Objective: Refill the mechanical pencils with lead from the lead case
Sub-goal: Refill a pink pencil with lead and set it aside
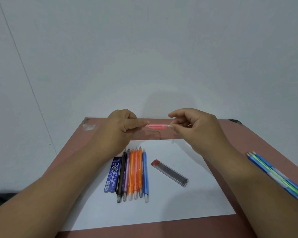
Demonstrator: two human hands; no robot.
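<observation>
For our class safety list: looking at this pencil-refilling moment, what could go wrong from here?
1. The pink pencil is held in mid-air by the left hand while the right hand pinches its white end; that small part could drop.
2. The clear lead case lies loose on the white paper and may roll.

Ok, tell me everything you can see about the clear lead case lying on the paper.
The lead case is a slim clear plastic tube with a red cap at its far left end. Dark leads show through its walls. It lies flat and slanted on the white paper, cap end farther from the person, to the right of the row of pencils. Nothing touches it but the paper; neither hand is on it. Whether the cap is fully closed cannot be told.
</observation>
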